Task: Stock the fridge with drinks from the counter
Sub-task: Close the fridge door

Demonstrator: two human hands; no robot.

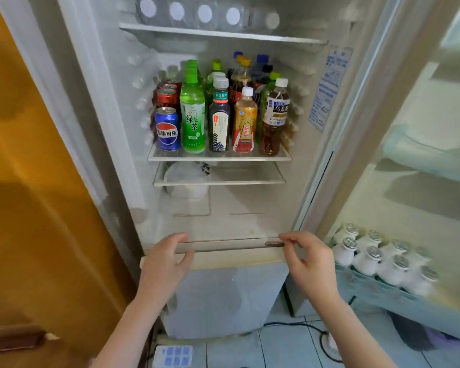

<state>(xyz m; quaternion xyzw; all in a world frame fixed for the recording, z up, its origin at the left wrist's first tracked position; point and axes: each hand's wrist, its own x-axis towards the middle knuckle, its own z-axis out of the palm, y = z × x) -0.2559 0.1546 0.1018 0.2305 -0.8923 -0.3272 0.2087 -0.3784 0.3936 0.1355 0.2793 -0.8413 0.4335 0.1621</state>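
**Drinks on fridge shelf, hands low**

Front row on middle shelf (219, 158): one blue can (168, 130), four bottles (192, 115). Three red cans (166, 98) sit behind. The drinks are well above both hands. Left hand (166, 258) and right hand (307, 261) are at lower ledge (231, 247), fingers loosely apart, empty.

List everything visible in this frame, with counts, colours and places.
Pepsi can: one, blue, front left of middle shelf.
Red cans: at least two, behind it.
Bottles: over ten, mixed colours, same shelf.
Small bottles: about eight, white, door rack at right.
Plastic bag: one, whitish, under that shelf.
Ice tray: one, blue and white, floor.
Cable: one, black, floor.
Hands: left hand and right hand, at the fridge's lower ledge, holding no drink.
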